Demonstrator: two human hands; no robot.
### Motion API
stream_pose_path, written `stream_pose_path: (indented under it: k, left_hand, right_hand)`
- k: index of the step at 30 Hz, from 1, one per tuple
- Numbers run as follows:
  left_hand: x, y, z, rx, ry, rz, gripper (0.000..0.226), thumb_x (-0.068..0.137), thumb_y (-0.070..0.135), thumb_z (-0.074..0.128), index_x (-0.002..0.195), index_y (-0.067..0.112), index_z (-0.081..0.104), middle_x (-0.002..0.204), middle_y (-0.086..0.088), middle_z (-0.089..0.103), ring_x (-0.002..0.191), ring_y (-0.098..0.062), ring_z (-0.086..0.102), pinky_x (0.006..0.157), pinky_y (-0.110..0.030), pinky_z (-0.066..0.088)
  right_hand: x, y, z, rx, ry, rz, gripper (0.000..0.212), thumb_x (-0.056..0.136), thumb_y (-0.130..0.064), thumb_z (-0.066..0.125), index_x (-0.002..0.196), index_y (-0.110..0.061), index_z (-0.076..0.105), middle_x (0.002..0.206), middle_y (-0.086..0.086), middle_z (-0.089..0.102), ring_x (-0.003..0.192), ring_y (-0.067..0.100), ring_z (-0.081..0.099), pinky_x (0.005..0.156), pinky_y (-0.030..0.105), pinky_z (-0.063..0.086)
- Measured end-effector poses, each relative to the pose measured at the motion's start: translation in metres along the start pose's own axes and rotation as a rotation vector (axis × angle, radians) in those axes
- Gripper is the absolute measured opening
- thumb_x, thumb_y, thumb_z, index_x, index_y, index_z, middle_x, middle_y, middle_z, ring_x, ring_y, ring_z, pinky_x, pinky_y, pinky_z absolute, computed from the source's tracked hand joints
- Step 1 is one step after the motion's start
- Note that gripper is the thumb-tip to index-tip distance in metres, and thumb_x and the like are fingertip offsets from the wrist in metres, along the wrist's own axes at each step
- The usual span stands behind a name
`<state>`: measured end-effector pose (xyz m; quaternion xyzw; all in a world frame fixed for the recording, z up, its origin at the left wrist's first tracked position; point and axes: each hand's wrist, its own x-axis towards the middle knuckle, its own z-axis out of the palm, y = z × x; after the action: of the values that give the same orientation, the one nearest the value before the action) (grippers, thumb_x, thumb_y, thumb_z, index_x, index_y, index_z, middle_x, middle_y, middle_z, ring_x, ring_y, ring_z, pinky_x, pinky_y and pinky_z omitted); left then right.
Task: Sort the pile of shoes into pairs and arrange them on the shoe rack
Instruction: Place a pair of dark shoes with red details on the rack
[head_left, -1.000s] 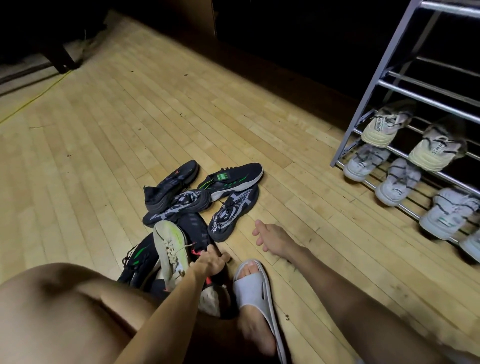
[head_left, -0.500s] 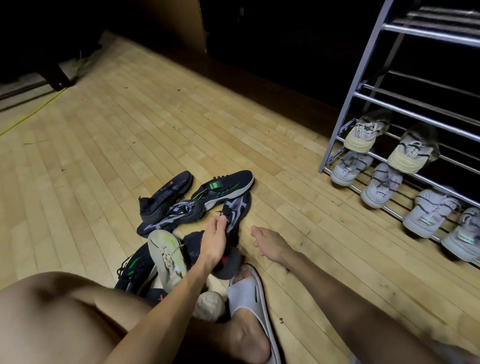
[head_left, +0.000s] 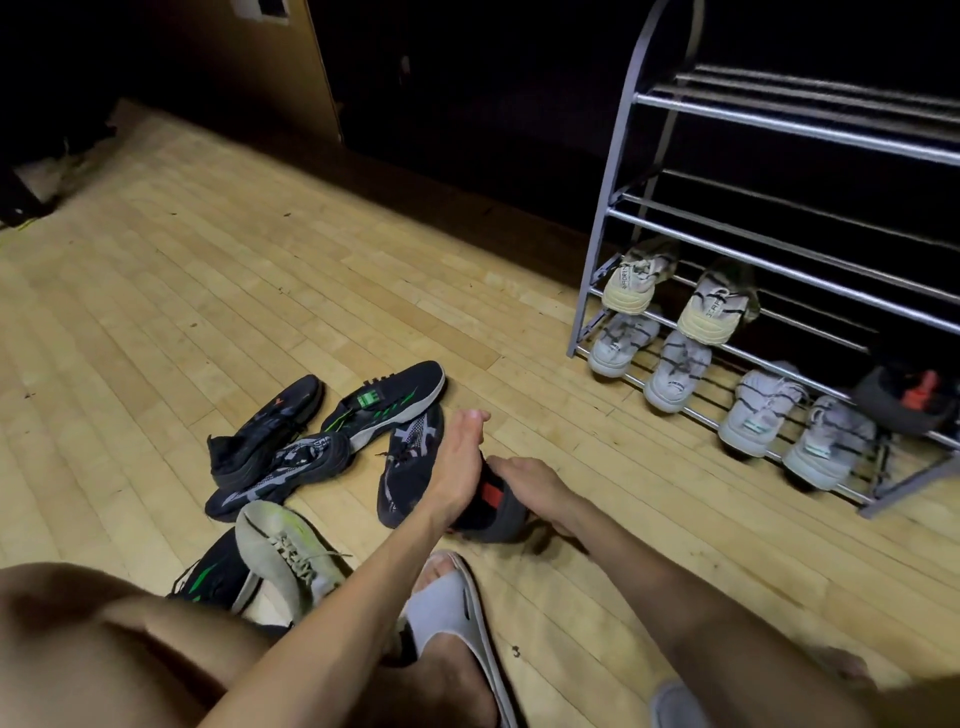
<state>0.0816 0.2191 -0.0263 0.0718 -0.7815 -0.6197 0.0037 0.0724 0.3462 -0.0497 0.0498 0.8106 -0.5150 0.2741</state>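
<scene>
A black shoe with a red tab (head_left: 500, 506) is lifted just off the floor between my hands. My left hand (head_left: 460, 465) presses its left side, fingers stretched forward. My right hand (head_left: 535, 483) grips its right side. Left of them lies the pile: a black shoe with green stripes (head_left: 387, 402), a black shoe with grey pattern (head_left: 410, 462), another patterned one (head_left: 283, 475), a plain black shoe (head_left: 265, 431), a pale green shoe (head_left: 285, 553) and a second green-striped shoe (head_left: 215, 574). The metal shoe rack (head_left: 602, 249) stands at the right.
The rack's lower shelves hold several pale sneakers (head_left: 631, 275) and one black shoe with a red tab (head_left: 906, 397) at the right. Its upper shelves are bare bars. My foot in a white slide (head_left: 457, 613) rests on the wooden floor near the pile.
My left hand let go of the pile's near side and swung right. Both hands came together around the black shoe with the red tab and raised it off the floor.
</scene>
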Motion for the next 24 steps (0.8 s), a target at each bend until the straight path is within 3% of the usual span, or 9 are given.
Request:
stream_pose_path:
  k: [4,8,11,15,19,21,24]
  left_hand:
    - [0.005,0.02,0.025,0.022,-0.042,0.02,0.043,0.104,0.046,0.022,0.115,0.023,0.057,0.092,0.012,0.05,0.09,0.003,0.049,0.081,-0.016,0.037]
    - [0.012,0.041,0.052,-0.01,-0.09,0.047,0.044,0.099,0.054,0.026,0.115,0.025,0.055,0.097,0.009,0.058,0.09,-0.003,0.053,0.083,-0.023,0.043]
    - [0.018,0.049,0.075,-0.091,-0.063,0.013,0.034,0.102,0.044,0.033,0.111,0.021,0.057,0.101,0.007,0.061,0.094,-0.013,0.058,0.084,-0.029,0.046]
    - [0.023,0.048,0.108,-0.064,-0.072,-0.113,0.026,0.101,0.04,0.039,0.11,0.022,0.056,0.116,0.0,0.062,0.106,-0.016,0.056,0.092,-0.033,0.042]
    - [0.02,0.049,0.154,-0.12,-0.164,-0.268,0.04,0.099,0.031,0.05,0.133,0.011,0.05,0.136,-0.013,0.054,0.123,-0.027,0.052,0.103,-0.041,0.041]
    - [0.017,0.051,0.178,-0.188,-0.21,-0.305,0.038,0.099,0.026,0.052,0.133,0.009,0.05,0.129,-0.012,0.057,0.115,-0.024,0.056,0.095,-0.037,0.045]
    - [0.011,0.059,0.211,-0.277,-0.315,-0.318,0.017,0.099,0.019,0.05,0.112,0.012,0.058,0.105,-0.01,0.064,0.082,-0.016,0.059,0.066,-0.027,0.047]
  right_hand:
    - [-0.008,0.006,-0.024,0.137,0.125,-0.018,0.025,0.091,-0.041,0.055,0.076,-0.021,0.061,0.078,-0.005,0.063,0.074,0.012,0.056,0.065,0.028,0.04]
    - [-0.014,0.02,-0.055,0.171,0.343,-0.039,0.026,0.094,-0.036,0.054,0.101,-0.019,0.072,0.094,-0.006,0.069,0.085,0.009,0.06,0.064,0.018,0.041]
    - [-0.018,0.033,-0.088,0.231,0.491,-0.037,0.022,0.097,-0.03,0.052,0.099,-0.021,0.071,0.101,-0.004,0.069,0.094,0.015,0.06,0.066,0.015,0.041]
    - [-0.025,0.052,-0.131,0.278,0.612,-0.05,0.022,0.102,-0.028,0.043,0.102,-0.02,0.064,0.106,-0.002,0.065,0.099,0.019,0.057,0.075,0.027,0.043]
    - [-0.031,0.066,-0.155,0.347,0.719,-0.068,0.024,0.106,-0.028,0.037,0.11,-0.017,0.058,0.099,-0.001,0.062,0.09,0.018,0.055,0.069,0.028,0.04]
    - [-0.033,0.072,-0.163,0.406,0.796,-0.058,0.023,0.106,-0.029,0.035,0.108,-0.019,0.057,0.094,-0.003,0.06,0.087,0.016,0.053,0.068,0.028,0.039]
    - [-0.036,0.082,-0.175,0.468,0.867,-0.056,0.025,0.106,-0.029,0.035,0.106,-0.018,0.057,0.093,-0.002,0.06,0.085,0.017,0.054,0.07,0.028,0.043]
